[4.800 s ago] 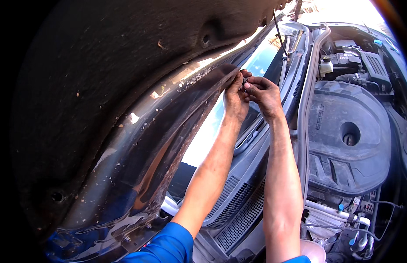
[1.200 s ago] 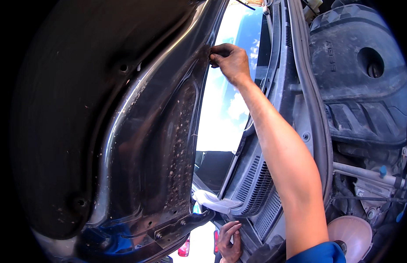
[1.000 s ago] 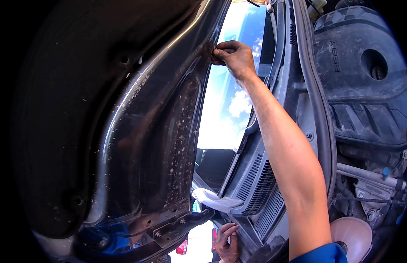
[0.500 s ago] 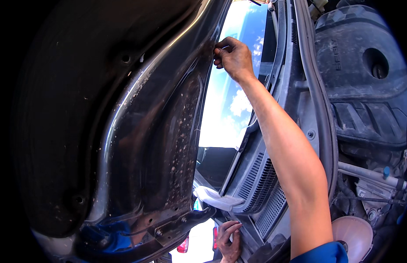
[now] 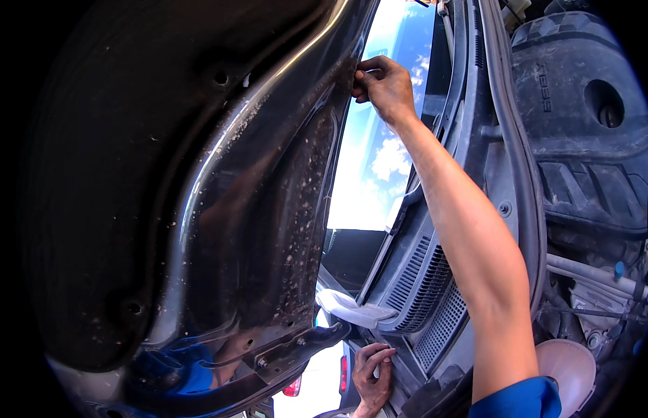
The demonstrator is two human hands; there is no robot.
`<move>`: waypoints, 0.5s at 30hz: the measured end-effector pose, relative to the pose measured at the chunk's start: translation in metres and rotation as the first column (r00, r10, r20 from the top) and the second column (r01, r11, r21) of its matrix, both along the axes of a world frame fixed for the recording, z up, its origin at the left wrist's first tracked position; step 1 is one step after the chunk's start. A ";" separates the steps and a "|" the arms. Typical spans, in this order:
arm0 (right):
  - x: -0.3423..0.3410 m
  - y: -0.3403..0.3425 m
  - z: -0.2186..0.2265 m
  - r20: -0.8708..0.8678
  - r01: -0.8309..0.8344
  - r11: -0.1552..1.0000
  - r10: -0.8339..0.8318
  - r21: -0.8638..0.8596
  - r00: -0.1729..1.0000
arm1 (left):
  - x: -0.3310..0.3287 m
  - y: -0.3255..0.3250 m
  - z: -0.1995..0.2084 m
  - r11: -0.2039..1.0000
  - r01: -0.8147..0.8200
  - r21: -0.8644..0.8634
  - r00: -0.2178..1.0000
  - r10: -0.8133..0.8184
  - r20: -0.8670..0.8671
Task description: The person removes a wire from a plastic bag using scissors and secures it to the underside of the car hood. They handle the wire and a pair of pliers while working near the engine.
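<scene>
The raised dark hood (image 5: 219,272) of a vehicle fills the left side, its underside toward me. My right hand (image 5: 386,87) reaches far up to the hood's rear edge, fingers curled and thumb pressed against them in a pinch. Whatever is between the fingertips is too small or hidden to make out. Below, my left hand (image 5: 374,376) rests its loosely bent fingers beside the black cowl panel (image 5: 435,327), near the hood hinge (image 5: 324,339); nothing shows in it. Between hood and cowl, the windshield (image 5: 376,174) reflects sky and clouds.
A grey engine cover (image 5: 575,104) and a strut bar (image 5: 596,275) lie on the right, behind a rubber seal (image 5: 522,160). A pale folded-looking piece (image 5: 355,308) sits at the cowl's corner. A pinkish round cover (image 5: 566,376) is by my sleeve. Another vehicle's red tail light (image 5: 343,373) shows beyond.
The view has shifted slightly, so the car sits a little farther right in the picture. Both hands stay at about the same spots on the car.
</scene>
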State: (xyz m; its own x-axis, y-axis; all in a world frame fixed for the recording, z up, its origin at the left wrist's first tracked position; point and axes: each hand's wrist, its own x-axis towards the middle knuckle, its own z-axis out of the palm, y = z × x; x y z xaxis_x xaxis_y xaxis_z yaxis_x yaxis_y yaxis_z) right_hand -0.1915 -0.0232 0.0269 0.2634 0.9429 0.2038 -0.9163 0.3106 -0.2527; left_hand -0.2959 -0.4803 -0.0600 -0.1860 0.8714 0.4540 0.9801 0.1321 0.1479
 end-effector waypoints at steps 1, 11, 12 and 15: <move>0.000 -0.002 -0.001 -0.003 -0.013 1.000 0.013 -0.012 1.000 | 0.000 0.000 0.000 1.000 0.000 0.003 1.000 0.000 -0.002; 0.006 0.003 -0.007 0.092 0.034 0.999 -0.034 0.007 0.995 | -0.002 0.001 -0.001 1.000 0.000 -0.009 1.000 0.000 -0.003; 0.002 0.003 -0.007 0.104 0.041 0.999 -0.042 0.004 0.994 | -0.003 0.000 -0.001 1.000 0.002 -0.006 1.000 -0.002 0.002; 0.006 0.012 -0.021 0.185 -0.045 0.998 0.038 0.034 0.982 | -0.004 -0.003 0.001 1.000 -0.010 -0.019 0.996 0.011 0.086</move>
State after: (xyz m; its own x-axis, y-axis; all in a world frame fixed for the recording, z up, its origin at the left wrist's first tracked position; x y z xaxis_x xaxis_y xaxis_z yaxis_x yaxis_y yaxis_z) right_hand -0.1856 -0.0113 0.0060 0.1792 0.9429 0.2807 -0.8673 0.2861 -0.4074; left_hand -0.2995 -0.4830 -0.0588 -0.2331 0.8774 0.4193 0.9624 0.1461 0.2292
